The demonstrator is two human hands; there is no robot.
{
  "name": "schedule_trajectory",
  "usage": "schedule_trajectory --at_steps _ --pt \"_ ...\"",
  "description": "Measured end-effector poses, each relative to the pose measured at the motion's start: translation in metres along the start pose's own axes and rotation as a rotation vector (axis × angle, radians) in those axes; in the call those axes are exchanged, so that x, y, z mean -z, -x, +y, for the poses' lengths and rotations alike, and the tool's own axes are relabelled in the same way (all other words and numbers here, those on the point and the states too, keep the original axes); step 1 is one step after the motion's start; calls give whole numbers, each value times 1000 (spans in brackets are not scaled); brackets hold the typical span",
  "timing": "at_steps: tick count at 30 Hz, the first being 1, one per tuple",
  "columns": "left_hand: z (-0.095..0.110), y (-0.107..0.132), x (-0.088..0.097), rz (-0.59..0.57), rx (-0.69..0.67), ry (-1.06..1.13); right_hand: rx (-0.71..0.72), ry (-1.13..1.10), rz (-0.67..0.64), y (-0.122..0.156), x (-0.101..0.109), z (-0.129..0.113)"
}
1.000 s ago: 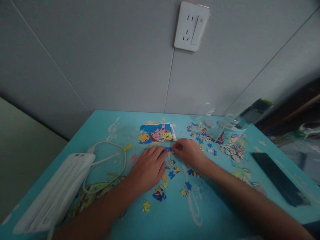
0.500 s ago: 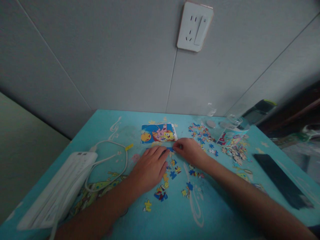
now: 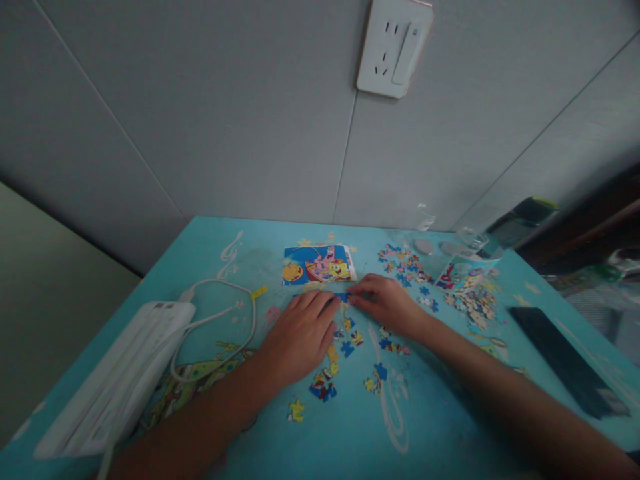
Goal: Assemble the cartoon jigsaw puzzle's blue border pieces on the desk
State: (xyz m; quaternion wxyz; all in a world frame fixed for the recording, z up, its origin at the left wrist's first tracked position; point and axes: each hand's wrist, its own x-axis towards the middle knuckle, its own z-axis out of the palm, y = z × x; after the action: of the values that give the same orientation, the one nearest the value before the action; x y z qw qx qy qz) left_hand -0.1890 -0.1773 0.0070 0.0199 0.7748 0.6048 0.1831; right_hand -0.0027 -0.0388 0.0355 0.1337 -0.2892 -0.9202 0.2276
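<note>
A small cartoon picture card (image 3: 319,264) lies on the turquoise table (image 3: 350,427) near the wall. Just in front of it runs a short strip of joined blue puzzle pieces (image 3: 341,297). My left hand (image 3: 299,335) lies flat on the table with fingers stretched out, fingertips at the strip's left end. My right hand (image 3: 389,305) rests beside it, fingers extended and pressing on the strip's right end. Loose puzzle pieces (image 3: 345,347) lie scattered below both hands.
A white power strip (image 3: 115,380) with a looped cable (image 3: 220,320) lies at the left. More loose pieces (image 3: 405,263) and a printed clear bag (image 3: 463,273) sit at the right, with a dark phone (image 3: 563,360) beyond. A wall socket (image 3: 394,48) hangs above.
My right hand's fingers have flattened from a pinch onto the blue strip. My left hand has stayed in place. The camera shifted slightly.
</note>
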Motion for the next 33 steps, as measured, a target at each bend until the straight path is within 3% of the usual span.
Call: schedule_trajectory --at_steps 11,17,21,26,33 --pt "0 1 0 -8 3 4 4 282 -14 4 -9 -15" --pt "-1 0 -1 -6 -10 -1 -9 93 -44 -5 -12 -2" --pt "-1 0 0 3 -19 4 47 1 -33 -9 4 8" --pt "-3 2 -1 25 -32 26 -51 49 174 15 31 26" --pt "-4 3 -2 19 -27 36 -160 7 189 55 27 41"
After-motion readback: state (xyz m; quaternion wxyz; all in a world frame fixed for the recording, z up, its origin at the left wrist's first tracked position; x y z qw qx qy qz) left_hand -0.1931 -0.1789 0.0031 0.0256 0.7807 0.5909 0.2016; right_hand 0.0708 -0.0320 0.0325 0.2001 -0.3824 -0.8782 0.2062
